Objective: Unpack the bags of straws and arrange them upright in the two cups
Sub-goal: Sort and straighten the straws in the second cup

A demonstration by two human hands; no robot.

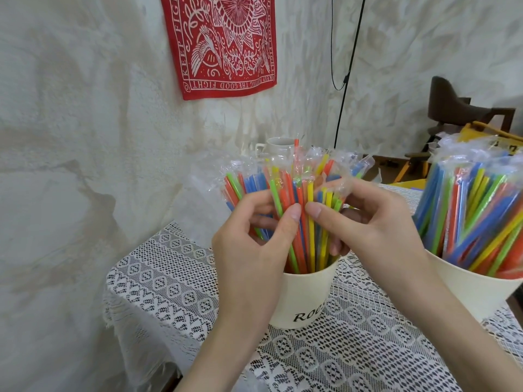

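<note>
Many bright wrapped straws (304,219) in red, yellow, green and blue are held upright in the white cup (304,295), gripped by the left hand (254,244) and right hand (373,222).

The near cup (304,301) shows lettering partly hidden behind the left forearm. At the right edge, the second cup (478,290) is cut off.

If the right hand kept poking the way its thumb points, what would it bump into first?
Probably the left hand's thumb. The right hand's thumb points left across the straws, tip nearly meeting it, though depth is unclear.
</note>
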